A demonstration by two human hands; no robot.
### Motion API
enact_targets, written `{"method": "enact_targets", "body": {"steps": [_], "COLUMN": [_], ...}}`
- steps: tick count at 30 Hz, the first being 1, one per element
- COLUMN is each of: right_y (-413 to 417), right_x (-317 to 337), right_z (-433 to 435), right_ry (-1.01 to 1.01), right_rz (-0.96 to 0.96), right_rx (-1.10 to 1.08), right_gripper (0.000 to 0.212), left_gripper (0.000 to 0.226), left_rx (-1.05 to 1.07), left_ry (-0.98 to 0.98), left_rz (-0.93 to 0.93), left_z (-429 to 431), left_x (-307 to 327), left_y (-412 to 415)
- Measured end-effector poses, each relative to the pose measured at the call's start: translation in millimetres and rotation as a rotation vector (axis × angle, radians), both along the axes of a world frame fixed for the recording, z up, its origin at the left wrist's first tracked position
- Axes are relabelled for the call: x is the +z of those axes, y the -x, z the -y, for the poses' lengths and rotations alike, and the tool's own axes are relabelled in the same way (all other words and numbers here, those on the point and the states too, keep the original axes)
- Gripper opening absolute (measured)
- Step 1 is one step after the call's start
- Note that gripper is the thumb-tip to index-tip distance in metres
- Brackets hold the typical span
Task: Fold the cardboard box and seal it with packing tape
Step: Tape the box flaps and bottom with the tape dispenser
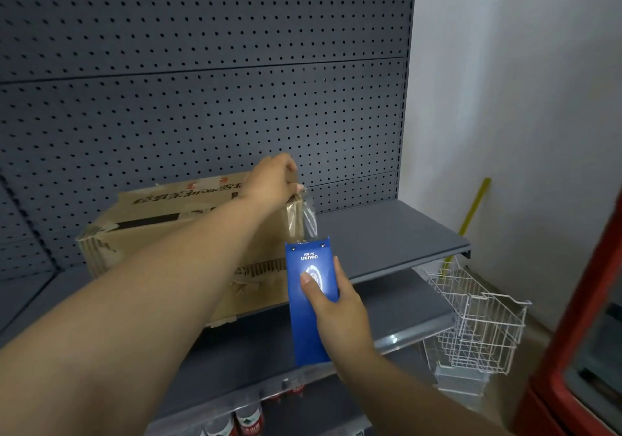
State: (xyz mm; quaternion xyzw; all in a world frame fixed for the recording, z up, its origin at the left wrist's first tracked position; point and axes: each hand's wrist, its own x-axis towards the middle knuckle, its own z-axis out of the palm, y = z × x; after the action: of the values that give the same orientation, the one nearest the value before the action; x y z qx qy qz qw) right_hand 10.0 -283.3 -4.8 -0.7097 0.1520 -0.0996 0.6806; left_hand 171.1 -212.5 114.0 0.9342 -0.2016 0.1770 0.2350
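Observation:
A worn brown cardboard box (161, 230) with printed characters and old tape scraps sits closed on a grey shelf (387, 230). My left hand (271, 179) reaches over the box and pinches the end of a clear tape strip (309, 217) at the box's top right corner. The strip runs down to a blue tape dispenser (311, 301), which my right hand (338, 314) grips just in front of the box's right end, thumb on its flat face.
A dark grey pegboard (202, 82) backs the shelf. A lower shelf (255, 351) juts out beneath, with bottles (249, 418) under it. A white wire basket (478, 321) stands on the floor at right, beside a yellow stick (474, 206), a white wall and a red cabinet (582, 318).

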Motion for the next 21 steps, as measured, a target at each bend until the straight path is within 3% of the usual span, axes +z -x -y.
{"method": "enact_targets", "body": {"steps": [4,10,16,21], "right_y": [1,3,0,-17], "right_x": [2,7,15,37], "right_z": [2,12,18,33], "right_ry": [-0.002,0.016,0.038,0.057], "right_rz": [-0.003,-0.001,0.011,0.016], "right_rx": [0.016,0.047,0.099,0.157], "right_gripper": [0.064,0.065,0.053,0.052], "left_gripper": [0.024,0.028,0.033,0.024], "left_rx": [-0.264,-0.365,-0.344,-0.299], "left_ry": [-0.156,-0.474,-0.482,-0.366], "left_rz": [0.151,0.173,0.145,-0.008], "left_z": [-6,-23,-25,-22], "left_x": [-3,0,-1,12], "left_y": [3,8,-4,-20]}}
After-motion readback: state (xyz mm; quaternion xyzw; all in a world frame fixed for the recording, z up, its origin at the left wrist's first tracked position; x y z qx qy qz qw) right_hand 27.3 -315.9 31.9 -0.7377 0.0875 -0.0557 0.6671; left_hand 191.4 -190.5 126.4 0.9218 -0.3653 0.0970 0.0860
